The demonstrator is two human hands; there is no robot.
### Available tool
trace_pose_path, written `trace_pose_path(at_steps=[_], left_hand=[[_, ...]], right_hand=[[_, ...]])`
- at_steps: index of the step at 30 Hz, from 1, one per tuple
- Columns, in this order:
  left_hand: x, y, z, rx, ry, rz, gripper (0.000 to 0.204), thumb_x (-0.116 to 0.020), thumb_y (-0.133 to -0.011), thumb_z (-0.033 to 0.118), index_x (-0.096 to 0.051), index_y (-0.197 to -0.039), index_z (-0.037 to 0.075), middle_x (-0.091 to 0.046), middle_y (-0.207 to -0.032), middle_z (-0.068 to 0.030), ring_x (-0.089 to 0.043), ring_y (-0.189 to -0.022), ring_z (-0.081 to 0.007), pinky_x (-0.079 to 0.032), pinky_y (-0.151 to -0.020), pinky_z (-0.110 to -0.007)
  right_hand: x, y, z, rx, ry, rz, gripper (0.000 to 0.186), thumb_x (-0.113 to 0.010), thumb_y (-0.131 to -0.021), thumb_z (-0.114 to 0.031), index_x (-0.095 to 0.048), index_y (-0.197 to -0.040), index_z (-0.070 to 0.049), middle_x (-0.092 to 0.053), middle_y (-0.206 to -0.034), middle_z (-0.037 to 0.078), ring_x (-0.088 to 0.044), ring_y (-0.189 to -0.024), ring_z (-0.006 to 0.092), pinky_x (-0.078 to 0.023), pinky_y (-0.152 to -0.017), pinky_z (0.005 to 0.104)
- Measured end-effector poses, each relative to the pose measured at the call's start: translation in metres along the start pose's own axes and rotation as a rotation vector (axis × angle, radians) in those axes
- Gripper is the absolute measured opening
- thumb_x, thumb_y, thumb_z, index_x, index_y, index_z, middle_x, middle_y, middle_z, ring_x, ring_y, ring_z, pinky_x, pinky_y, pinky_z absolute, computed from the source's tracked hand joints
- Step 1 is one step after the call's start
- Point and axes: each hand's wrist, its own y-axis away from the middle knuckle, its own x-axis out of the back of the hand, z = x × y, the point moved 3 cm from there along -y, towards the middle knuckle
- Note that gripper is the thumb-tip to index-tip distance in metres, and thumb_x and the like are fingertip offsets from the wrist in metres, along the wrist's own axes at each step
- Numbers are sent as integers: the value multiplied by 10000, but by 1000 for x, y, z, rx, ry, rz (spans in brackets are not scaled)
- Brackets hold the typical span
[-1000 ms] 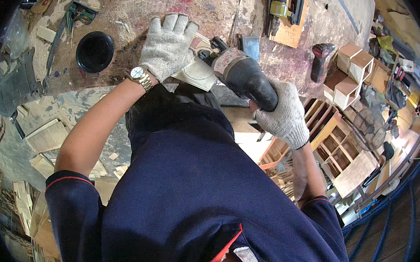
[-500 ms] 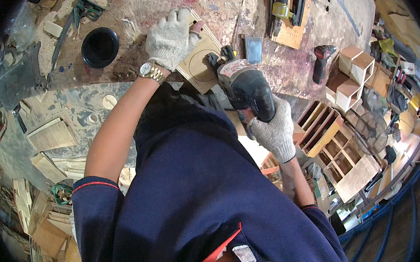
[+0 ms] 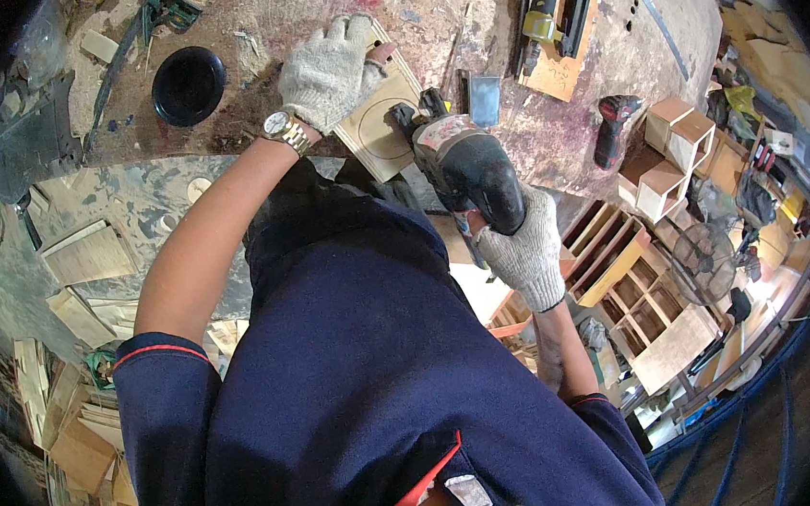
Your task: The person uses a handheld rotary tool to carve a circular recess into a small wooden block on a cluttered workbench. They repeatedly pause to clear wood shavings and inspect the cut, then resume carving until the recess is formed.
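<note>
My left hand [image 3: 327, 75], in a pale knit glove, grips the left side of a light wooden board [image 3: 386, 120], with its thumb lying on top. A bare thumb tip pokes out of the glove. A circle is pencilled on the board, which reaches over the table's near edge. My right hand [image 3: 525, 250], gloved too, is closed around the handle of a black and red jigsaw [image 3: 477, 174]. The jigsaw's forked base rests at the board's right edge, beside the circle. Its blade is hidden from view.
On the worn table [image 3: 258, 6] lie a black bowl [image 3: 188, 86], a handsaw [image 3: 124, 70], a yellow-green nail gun [image 3: 552, 4], a small grey-blue block [image 3: 484, 100] and a red-black cordless drill [image 3: 614, 129]. Wooden box units [image 3: 671, 157] and a fan [image 3: 704, 260] stand at right; wood offcuts [image 3: 87, 252] lie at left.
The whole view has shifted slightly, so most things sit a little further left. Both hands keep their holds, and the jigsaw stays at about the same spot on the board.
</note>
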Motion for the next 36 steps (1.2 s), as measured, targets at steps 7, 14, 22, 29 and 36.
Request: trace_pose_path(at_steps=[7,14,22,29,36], left_hand=[[0,1,0,-17,-35,28,489,-626,-954,491,-564,-1225,89,-658,-1147,-140,-685,-1026,-318,-583,-823,-434],[-1,0,-1,-28,-23,46,414,-621,-954,470,-587,-1180,123,-669,-1126,-117,-689,-1005,-300,-597,-782,-441],[0,1,0,-21,-46,42,480,-573,-989,537,-575,-1199,105,-681,-1121,-130,-698,-996,-309,-596,-783,-441],[-5,0,-2,-24,-13,75,480,-585,-982,536,-580,-1205,112,-682,-1127,-120,-699,-996,-305,-596,-783,-441],[-4,0,0,11,-54,-9,570,-519,-1001,606,-612,-1181,73,-661,-1223,-153,-682,-1080,-316,-580,-870,-449]], right_hand=[[4,-8,6,31,215,-16,359,-763,-750,-232,-725,-1050,-40,-733,-836,184,-739,-820,360,-560,-772,433],[13,-8,-10,103,237,-4,358,-756,-751,-217,-719,-1045,-16,-730,-801,200,-744,-791,357,-562,-762,438],[16,-12,-14,97,257,-24,362,-756,-730,-197,-719,-1038,-11,-726,-792,205,-745,-784,361,-565,-765,435],[19,-17,-9,-46,249,-127,406,-825,-744,-270,-718,-1058,-35,-699,-880,189,-689,-864,347,-534,-836,447],[20,-20,-10,53,272,-112,369,-801,-757,-275,-721,-1039,-50,-709,-821,166,-701,-785,332,-542,-787,432]])
